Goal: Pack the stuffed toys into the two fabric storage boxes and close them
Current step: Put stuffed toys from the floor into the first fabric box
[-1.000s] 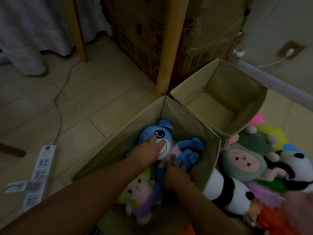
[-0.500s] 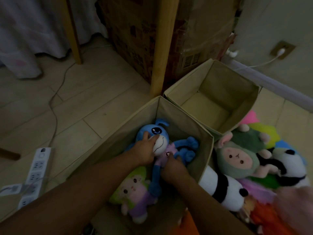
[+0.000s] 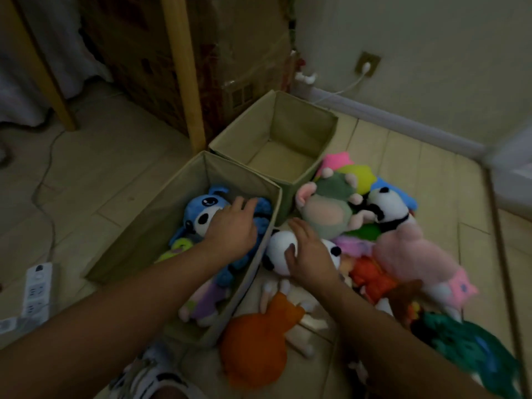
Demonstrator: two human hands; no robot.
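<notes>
My right hand (image 3: 309,254) left the near box (image 3: 161,226) for the long panda (image 3: 283,250).
Fingers lay loose on it, gripping nothing; left hand (image 3: 233,226) flat on the blue toy (image 3: 201,208). Best wrapped mid-body.

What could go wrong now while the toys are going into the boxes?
The near box has soft fabric walls, and the left hand pressing on the blue toy might bulge or tip it. The right hand lies only on top of the panda, so it could slip. If everything goes into the near box, it may not close; the far box looks empty.
</notes>
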